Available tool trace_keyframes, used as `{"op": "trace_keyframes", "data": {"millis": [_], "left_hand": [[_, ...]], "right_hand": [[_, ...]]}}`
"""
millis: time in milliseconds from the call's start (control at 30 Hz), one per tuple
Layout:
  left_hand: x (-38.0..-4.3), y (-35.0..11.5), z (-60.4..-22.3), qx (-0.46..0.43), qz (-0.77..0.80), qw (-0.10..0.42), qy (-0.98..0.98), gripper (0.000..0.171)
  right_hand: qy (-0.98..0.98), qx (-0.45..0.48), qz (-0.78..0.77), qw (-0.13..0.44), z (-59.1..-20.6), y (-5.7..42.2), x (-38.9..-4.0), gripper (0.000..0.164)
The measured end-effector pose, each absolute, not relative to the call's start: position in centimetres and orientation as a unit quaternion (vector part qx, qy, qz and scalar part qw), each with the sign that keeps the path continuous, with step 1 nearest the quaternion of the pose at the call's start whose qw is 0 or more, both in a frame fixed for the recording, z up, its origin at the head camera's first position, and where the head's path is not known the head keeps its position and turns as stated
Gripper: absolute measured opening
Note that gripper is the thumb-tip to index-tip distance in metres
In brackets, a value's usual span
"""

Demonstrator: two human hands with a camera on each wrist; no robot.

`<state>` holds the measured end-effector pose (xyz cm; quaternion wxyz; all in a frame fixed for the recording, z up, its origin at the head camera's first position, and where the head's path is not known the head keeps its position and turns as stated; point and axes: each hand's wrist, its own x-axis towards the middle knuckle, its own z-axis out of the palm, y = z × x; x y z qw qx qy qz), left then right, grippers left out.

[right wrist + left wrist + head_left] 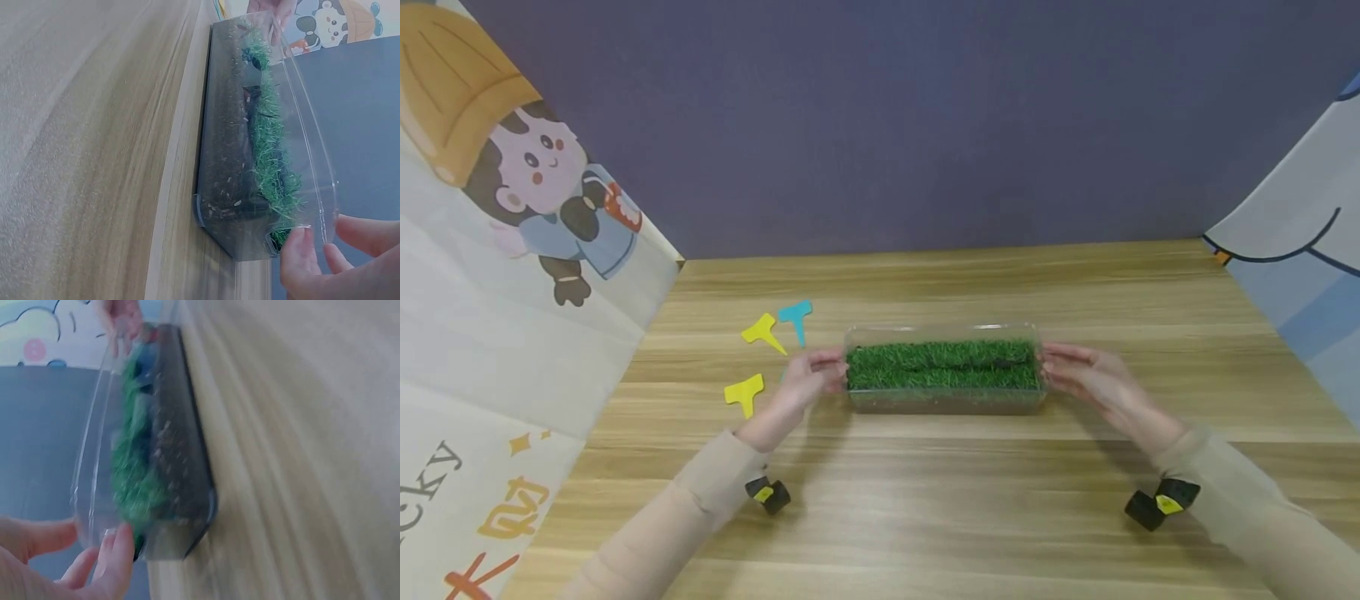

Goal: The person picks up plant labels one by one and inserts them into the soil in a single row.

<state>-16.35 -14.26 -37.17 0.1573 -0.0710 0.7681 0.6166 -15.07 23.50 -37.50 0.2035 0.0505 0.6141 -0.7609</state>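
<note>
Head view: the left hand (801,379) and right hand (1101,385), well apart, grip opposite ends of the clear box (947,403), midway across the table (925,508); T-shaped tags (747,392) flank the left hand; wider room lies rightward and in front.

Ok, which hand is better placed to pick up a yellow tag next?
Probably the left hand: the yellow tags lie close beside it, while the right hand holds the opposite end of the clear box. The left must release it first.
</note>
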Motion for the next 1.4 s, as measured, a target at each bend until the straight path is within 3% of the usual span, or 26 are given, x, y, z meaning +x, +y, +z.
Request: {"op": "trace_keyframes", "data": {"millis": [367,667,967,1400], "left_hand": [[-17.6,-15.9,-36.4,-0.027,0.567,0.231,0.79,0.039],[-19.9,-18.6,-35.8,0.044,0.478,0.259,0.838,0.037],[-21.4,-21.5,-35.8,0.009,0.435,0.237,0.868,0.037],[-23.4,-23.9,-35.9,-0.009,0.368,0.185,0.911,0.036]], "right_hand": [[0.621,0.05,-0.755,0.206,-37.5,23.5,-15.1,0.068],[0.622,0.045,-0.754,0.205,-37.5,23.7,-15.2,0.069],[0.628,0.047,-0.747,0.212,-37.7,23.6,-15.3,0.073],[0.614,0.043,-0.761,0.204,-37.7,23.7,-15.1,0.067]]}}
